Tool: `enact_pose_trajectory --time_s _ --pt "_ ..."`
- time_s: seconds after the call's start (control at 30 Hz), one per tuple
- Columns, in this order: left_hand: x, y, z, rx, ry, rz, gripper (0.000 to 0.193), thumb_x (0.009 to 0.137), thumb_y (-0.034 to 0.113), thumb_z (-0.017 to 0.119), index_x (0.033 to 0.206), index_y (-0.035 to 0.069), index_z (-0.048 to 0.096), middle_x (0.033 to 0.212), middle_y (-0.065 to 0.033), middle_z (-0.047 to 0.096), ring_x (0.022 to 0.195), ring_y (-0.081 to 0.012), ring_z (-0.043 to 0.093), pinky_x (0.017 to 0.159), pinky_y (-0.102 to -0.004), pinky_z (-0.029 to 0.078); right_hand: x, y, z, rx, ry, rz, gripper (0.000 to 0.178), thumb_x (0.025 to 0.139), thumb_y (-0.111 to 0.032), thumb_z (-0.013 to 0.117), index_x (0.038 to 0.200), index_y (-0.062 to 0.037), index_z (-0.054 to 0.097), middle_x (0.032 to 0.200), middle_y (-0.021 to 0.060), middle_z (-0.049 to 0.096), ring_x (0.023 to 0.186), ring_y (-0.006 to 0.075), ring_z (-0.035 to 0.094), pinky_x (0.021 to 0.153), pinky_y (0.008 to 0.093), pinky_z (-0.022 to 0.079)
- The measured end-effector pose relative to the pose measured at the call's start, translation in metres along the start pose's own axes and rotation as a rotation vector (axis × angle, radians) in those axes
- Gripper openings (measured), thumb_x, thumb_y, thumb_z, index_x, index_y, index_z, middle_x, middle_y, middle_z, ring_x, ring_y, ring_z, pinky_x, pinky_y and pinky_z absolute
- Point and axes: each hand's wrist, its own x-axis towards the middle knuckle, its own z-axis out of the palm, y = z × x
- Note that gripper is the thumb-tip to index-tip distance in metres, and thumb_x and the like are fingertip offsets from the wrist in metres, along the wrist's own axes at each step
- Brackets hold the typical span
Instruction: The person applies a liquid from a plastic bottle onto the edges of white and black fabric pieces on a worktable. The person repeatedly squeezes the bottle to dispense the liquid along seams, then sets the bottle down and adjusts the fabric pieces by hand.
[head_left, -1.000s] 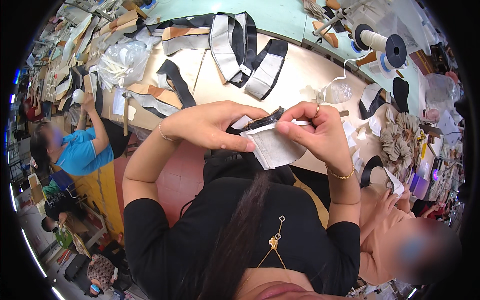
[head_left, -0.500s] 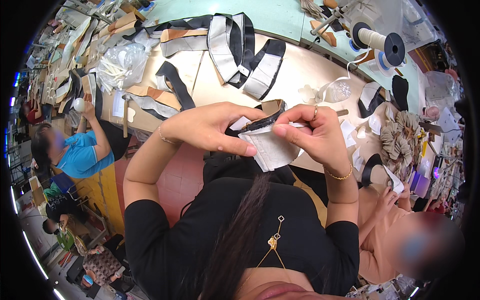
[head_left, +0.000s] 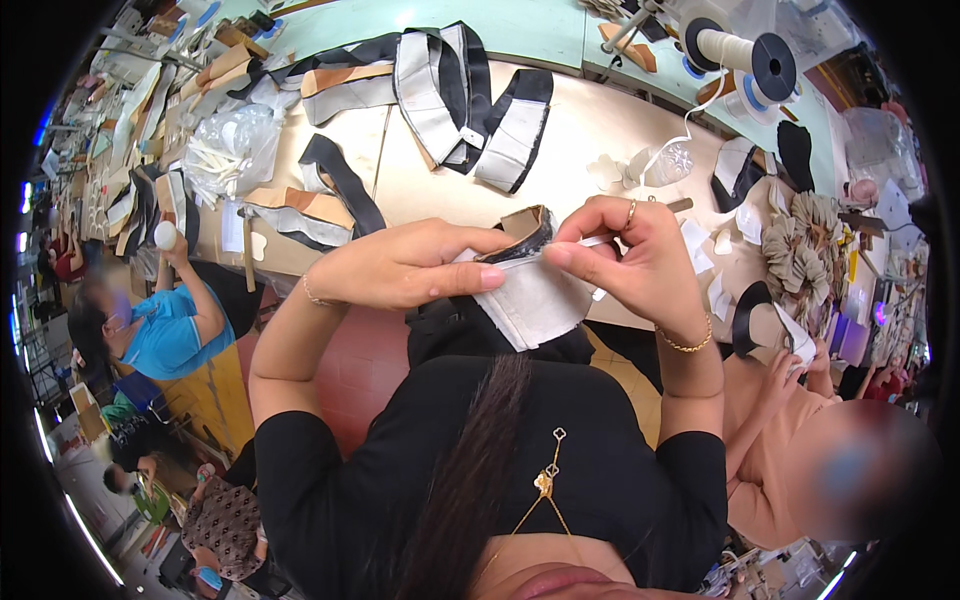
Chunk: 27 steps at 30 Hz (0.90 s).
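Note:
My left hand point(head_left: 400, 265) grips a curved leather piece point(head_left: 535, 305) with a pale lining, a black edge and a tan inner face. The thumb lies along the black edge, with the fingers behind it. At that edge's right end my right hand point(head_left: 630, 255) pinches a narrow white strip point(head_left: 598, 241) between thumb and forefinger. Its other fingers are curled, and they hide part of the strip. The piece is held tilted above my lap, by the near edge of the table.
Black, white and tan leather pieces point(head_left: 428, 95) lie across the table point(head_left: 400, 190). A spool of white tape point(head_left: 738, 52) stands at the back right, near a clear plastic cup point(head_left: 672, 162). Bundled beige pieces point(head_left: 805, 240) lie right. Co-workers sit on both sides, one in blue point(head_left: 185, 320).
The leather piece has turned slightly, showing more of its pale lining. My left thumb has shifted up toward the black edge, and the right hand still pinches beside it.

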Motion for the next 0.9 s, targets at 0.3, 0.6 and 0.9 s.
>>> enact_pose_trajectory --time_s 0.3,0.6,0.9 --pt "0.002 0.008 -0.001 0.038 -0.036 -0.102 0.048 0.091 0.028 0.052 0.125 -0.006 0.047 0.096 -0.0088 0.061 0.085 -0.0093 0.052 0.074 -0.0225 0.042 0.002 0.005 -0.008 0.055 0.017 0.064 0.018 0.075 -0.015 0.073 0.071 -0.0024 0.061 0.059 -0.0055 0.05 0.054 0.0005 0.038 0.049 0.0174 0.027" --pt "0.009 0.001 0.005 -0.116 -0.033 0.018 0.054 0.088 0.026 0.054 0.13 -0.006 0.042 0.11 -0.0141 0.058 0.098 -0.0156 0.053 0.085 -0.0261 0.04 0.004 0.013 -0.009 0.161 -0.002 0.066 0.019 0.076 -0.017 0.072 0.072 -0.0035 0.059 0.063 -0.0052 0.052 0.057 0.001 0.039 0.051 0.0171 0.03" --pt "0.034 -0.02 0.0 -0.176 0.044 0.159 0.039 0.07 0.027 0.073 0.101 0.004 0.064 0.119 -0.0109 0.051 0.111 -0.0217 0.047 0.101 -0.0343 0.029 0.013 0.03 -0.003 -0.074 -0.158 -0.106 0.019 0.076 -0.016 0.071 0.073 -0.0022 0.058 0.065 0.0009 0.056 0.063 0.007 0.051 0.057 0.0214 0.041"
